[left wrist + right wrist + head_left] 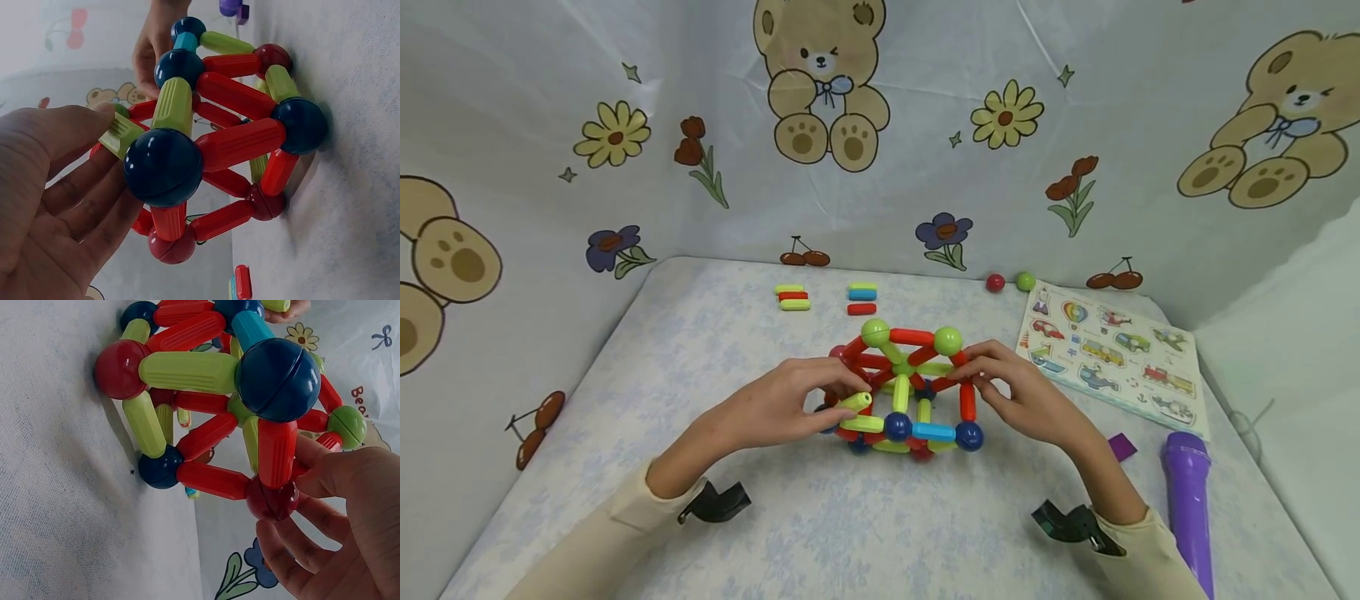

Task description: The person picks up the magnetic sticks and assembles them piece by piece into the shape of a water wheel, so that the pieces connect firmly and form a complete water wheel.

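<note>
A frame of magnetic sticks and balls (934, 432) stands in the middle of the table. Red, yellow-green and light blue sticks join its blue, red and green balls. On its left side, my left hand (797, 398) pinches a yellow-green magnetic stick (854, 402) between thumb and fingers. That stick's end is close to a blue ball (164, 167) in the left wrist view. My right hand (1026, 398) holds the frame's right side, thumb and fingers around a red ball (272, 497) and the red stick (277, 453) above it.
Several loose sticks (862, 309) lie behind the frame. A red ball (995, 283) and a green ball (1026, 282) sit at the back edge beside a picture board (1112, 354). At right are a purple microphone-shaped object (1187, 500) and a small purple piece (1122, 447).
</note>
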Tool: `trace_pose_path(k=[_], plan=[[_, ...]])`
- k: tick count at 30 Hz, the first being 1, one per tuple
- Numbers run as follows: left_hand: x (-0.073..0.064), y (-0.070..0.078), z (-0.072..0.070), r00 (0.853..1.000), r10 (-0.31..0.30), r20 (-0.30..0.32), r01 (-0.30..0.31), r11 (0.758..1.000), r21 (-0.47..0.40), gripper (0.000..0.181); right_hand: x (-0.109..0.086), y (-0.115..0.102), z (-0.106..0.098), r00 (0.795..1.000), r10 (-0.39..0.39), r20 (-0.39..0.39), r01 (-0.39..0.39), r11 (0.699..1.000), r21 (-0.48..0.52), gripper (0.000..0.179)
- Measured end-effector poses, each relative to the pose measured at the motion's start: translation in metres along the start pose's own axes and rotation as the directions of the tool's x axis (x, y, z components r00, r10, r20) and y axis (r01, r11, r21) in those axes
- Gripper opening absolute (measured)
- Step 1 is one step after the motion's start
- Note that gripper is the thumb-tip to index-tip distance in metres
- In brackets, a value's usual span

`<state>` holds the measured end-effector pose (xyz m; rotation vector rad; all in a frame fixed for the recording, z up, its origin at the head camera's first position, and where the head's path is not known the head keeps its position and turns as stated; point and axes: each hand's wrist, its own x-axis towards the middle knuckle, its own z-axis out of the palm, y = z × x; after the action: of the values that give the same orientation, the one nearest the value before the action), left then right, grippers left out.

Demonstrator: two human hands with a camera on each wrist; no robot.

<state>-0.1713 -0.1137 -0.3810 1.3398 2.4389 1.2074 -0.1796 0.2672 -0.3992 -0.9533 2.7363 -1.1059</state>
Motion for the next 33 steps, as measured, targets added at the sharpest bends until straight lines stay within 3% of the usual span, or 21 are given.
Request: trace_pose_path(k=[3, 7, 13, 16, 19, 23, 26, 33], plan=[[0.002, -0.003, -0.005, 1.000, -0.005, -0.020, 0.005, 1.000, -0.018, 0.030, 0.000, 0.001, 0.000, 1.000, -0.002, -0.003, 0.002, 1.000, 0.002, 0.035], [0.012, -0.015, -0.024, 0.994, -0.030, -0.108, 0.031, 1.000, 0.007, 0.027, 0.000, 0.002, 0.000, 1.000, -0.006, -0.005, 0.006, 1.000, 0.009, 0.035], [0.036, -0.063, -0.059, 0.964, -0.132, -0.230, 0.160, 0.981, 0.109, 0.024, 0.000, 0.002, 0.000, 1.000, 0.000, -0.009, 0.000, 1.000, 0.012, 0.036], [0.048, -0.094, -0.068, 0.954, -0.200, -0.225, 0.232, 0.965, 0.125, 0.026, 0.000, 0.001, 0.000, 1.000, 0.003, -0.005, -0.003, 1.000, 0.009, 0.037], [0.057, -0.121, -0.072, 0.945, -0.273, -0.182, 0.301, 0.942, 0.148, 0.030, 0.000, 0.001, 0.001, 1.000, -0.001, -0.004, 0.001, 1.000, 0.008, 0.037], [0.063, -0.146, -0.069, 0.914, -0.387, -0.122, 0.405, 0.885, 0.231, 0.034, 0.001, 0.003, 0.002, 1.000, -0.019, -0.012, 0.019, 1.000, 0.005, 0.036], [0.061, -0.157, -0.064, 0.893, -0.439, -0.098, 0.446, 0.835, 0.321, 0.032, 0.001, 0.003, 0.002, 1.000, -0.021, -0.013, 0.021, 1.000, 0.008, 0.036], [0.050, -0.162, -0.052, 0.893, -0.438, -0.099, 0.432, 0.776, 0.460, 0.033, 0.001, 0.002, 0.003, 1.000, -0.009, -0.012, 0.009, 1.000, 0.013, 0.035]])
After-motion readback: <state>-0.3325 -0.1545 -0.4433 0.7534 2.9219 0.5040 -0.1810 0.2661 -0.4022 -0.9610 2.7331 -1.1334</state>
